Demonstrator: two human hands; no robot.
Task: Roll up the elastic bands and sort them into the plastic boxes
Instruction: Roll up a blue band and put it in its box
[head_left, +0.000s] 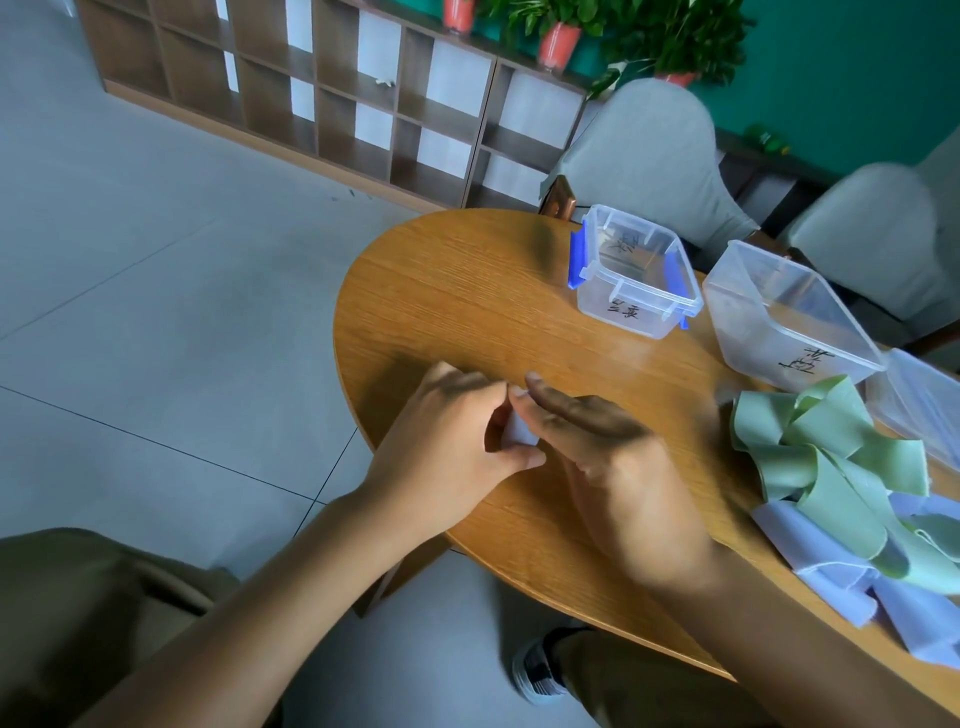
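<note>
On the rounded wood-grain surface (467, 291), the left hand (452, 441) pinches a small pale roll (519, 434) of soft band between thumb and fingers, while the right hand (608, 441) lies flat with straight fingers against it. Two clear plastic boxes (634, 280) (784, 322) stand beyond, beside a loose heap of green (831, 457) and lilac bands (810, 540). Grey tiled floor (156, 312), a wooden shelf (322, 88) and two grey chairs (644, 150) surround it.

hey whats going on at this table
A person at a round wooden table is rolling up a pale lavender elastic band. The left hand pinches the small roll while the right hand lies flat beside it, fingers straight. A loose pile of green bands and lavender bands waits to the right. Two clear plastic boxes, a blue-clipped box and a larger box, stand open farther back, with no rolls visible inside.
</note>
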